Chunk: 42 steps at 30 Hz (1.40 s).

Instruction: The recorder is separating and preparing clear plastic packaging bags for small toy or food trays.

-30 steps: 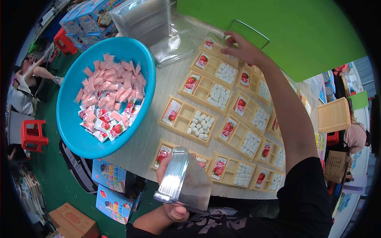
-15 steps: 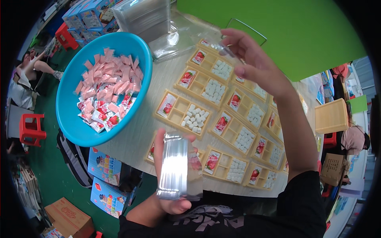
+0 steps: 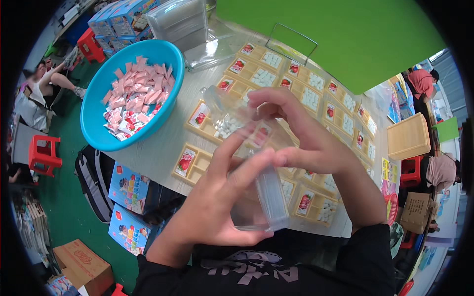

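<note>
My left hand grips a stack of clear plastic covers low over the near edge of the table, its fingers and thumb wrapped round them. A single clear plastic cover, blurred by motion, is pinched in my right hand, just above the left. Beneath both hands lie rows of cream compartment trays. Each visible tray bears a strawberry-printed packet and most show a section of small white cubes. My hands and the covers hide several trays in the middle.
A blue basin of pink sachets and strawberry packets stands at the left. Behind it is a pile of clear plastic sheets. A green board with a wire handle borders the far side. Blue boxes and red stools stand left.
My right hand has come down and nearer, from over the far trays to beside my left hand. The left hand has moved right and turned with its stack.
</note>
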Motion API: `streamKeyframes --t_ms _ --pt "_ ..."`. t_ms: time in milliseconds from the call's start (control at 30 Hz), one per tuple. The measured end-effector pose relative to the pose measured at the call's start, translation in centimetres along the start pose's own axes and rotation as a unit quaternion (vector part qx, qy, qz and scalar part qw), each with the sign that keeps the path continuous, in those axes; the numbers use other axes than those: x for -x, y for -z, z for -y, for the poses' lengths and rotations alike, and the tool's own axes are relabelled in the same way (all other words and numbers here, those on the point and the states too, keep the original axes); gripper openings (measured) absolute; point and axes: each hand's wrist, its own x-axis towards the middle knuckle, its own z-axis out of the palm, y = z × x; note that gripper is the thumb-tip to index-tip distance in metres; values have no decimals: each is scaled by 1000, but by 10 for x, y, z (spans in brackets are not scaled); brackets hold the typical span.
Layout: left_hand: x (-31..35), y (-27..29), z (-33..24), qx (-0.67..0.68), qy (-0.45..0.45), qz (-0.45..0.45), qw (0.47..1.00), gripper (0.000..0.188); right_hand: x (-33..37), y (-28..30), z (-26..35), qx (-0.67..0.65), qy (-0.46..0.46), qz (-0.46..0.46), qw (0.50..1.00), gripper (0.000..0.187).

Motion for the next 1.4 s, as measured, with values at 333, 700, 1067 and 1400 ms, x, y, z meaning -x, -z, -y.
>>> streamKeyframes --t_ms 333,700,1067,1400 --pt "-1 -9 -25 16 -67 9 998 105 39 -5 24 -12 -18 25 999 83" --pt "10 -19 -33 -21 -84 8 996 105 54 -20 31 -122 -34 30 991 84" --pt "18 -19 -28 -150 -84 10 985 119 53 -26 32 -156 -77 39 984 91" --pt "22 -18 -24 -163 -64 7 985 117 48 -29 31 -164 -98 44 981 90"
